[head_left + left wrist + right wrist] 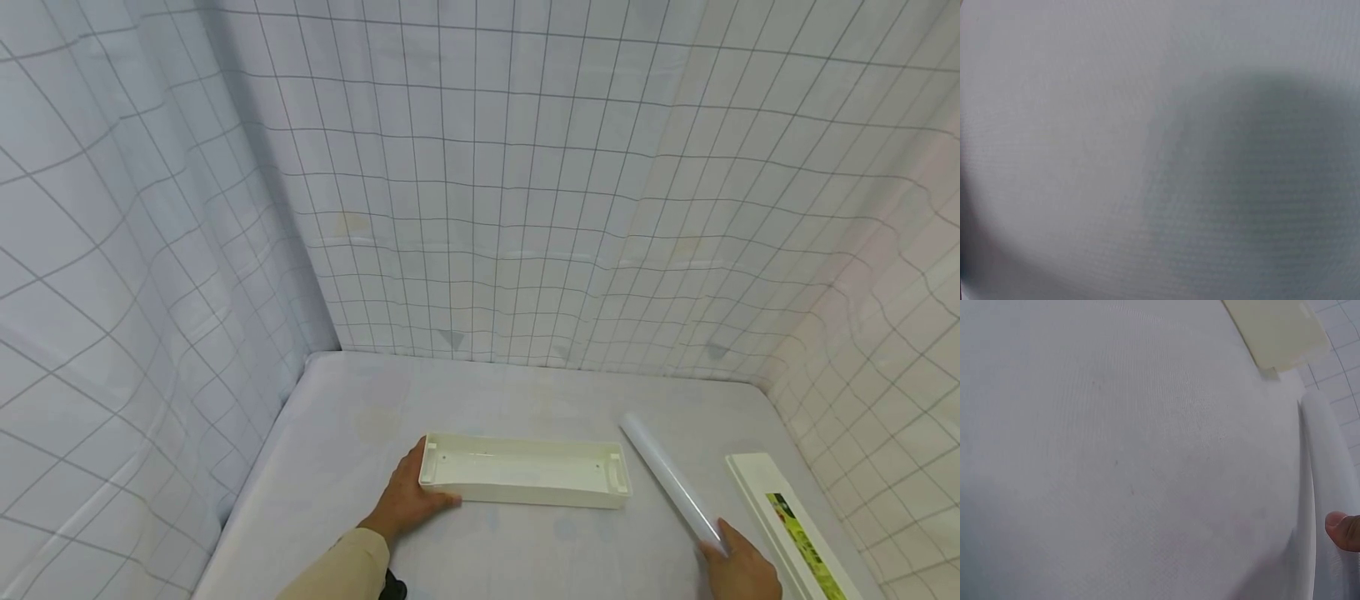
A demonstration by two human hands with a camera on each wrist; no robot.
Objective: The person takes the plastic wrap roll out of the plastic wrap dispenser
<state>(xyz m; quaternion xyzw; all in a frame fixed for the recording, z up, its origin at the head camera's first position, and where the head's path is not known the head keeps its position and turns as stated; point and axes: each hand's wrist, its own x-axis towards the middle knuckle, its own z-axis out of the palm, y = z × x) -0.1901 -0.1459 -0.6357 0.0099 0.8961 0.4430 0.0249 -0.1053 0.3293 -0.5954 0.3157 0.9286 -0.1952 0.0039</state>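
A long cream plastic box (525, 493), open at the top, lies on the white-covered table with nothing inside. My left hand (408, 500) grips its left end, thumb along the front wall and fingers behind. To the right, a shiny whitish roll of plastic film (670, 479) slants away from me. My right hand (741, 571) holds the near end of this roll. In the right wrist view, the thumb (1344, 531) presses on the film roll (1329, 450), and a corner of the box (1282, 334) shows above. The left wrist view has only blurred cloth and a dark shadow.
A long white lid (757, 475) with a green and yellow label lies at the right, beside my right hand. White cloth walls with a grid pattern (495, 250) enclose the table (525, 400) at the back and both sides.
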